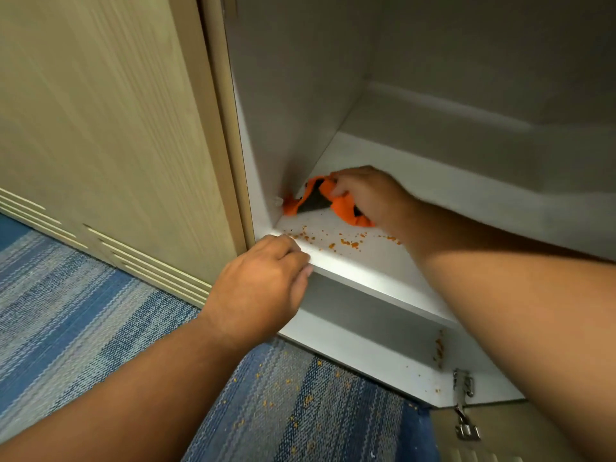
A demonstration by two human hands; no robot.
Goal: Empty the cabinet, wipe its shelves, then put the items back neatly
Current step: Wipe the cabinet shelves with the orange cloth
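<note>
Mid-wipe: the cabinet (300,95) stood emptied, crumbs remained, nothing was put back.

From the left, one closed wooden panel (100,128) stood over striped carpet (83,311). The left hand (260,288) had its fingers curled over the front edge of the shelf (366,261), near its left corner. At the shelf's back-left corner the right hand (370,191) gripped one bunched orange cloth (346,208), pressed on the board. Orange crumbs (348,243), too many to count, lay in three places: along the shelf's front edge, on the lower board (383,358) and on the carpet. I judged emptying done, wiping partway, and restocking all still to do. Two boards showed, and one metal hinge (463,405) at the lower right.
</note>
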